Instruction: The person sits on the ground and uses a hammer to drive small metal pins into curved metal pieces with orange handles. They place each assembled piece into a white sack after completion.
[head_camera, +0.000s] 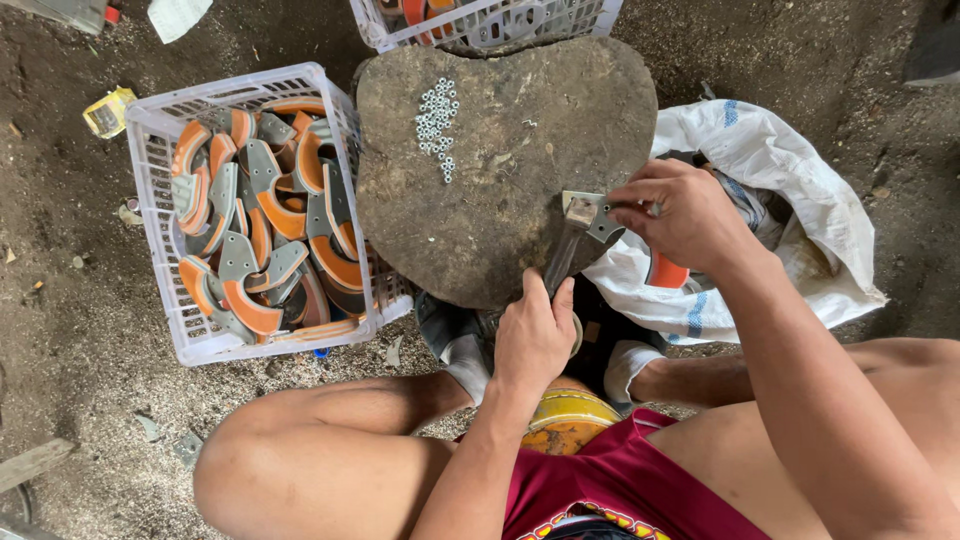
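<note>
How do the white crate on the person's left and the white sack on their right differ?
The white crate is rigid, slatted plastic; the white sack is soft, crumpled cloth with blue stripes. The crate shows a full heap of grey-and-orange curved pieces; the sack shows only one orange piece at its mouth. Both sit on the dirt floor beside the stone block.

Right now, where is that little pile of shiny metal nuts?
The small metal nuts lie in the head view on the upper middle of the flat stone block, right of the white crate of orange-and-grey parts.
</note>
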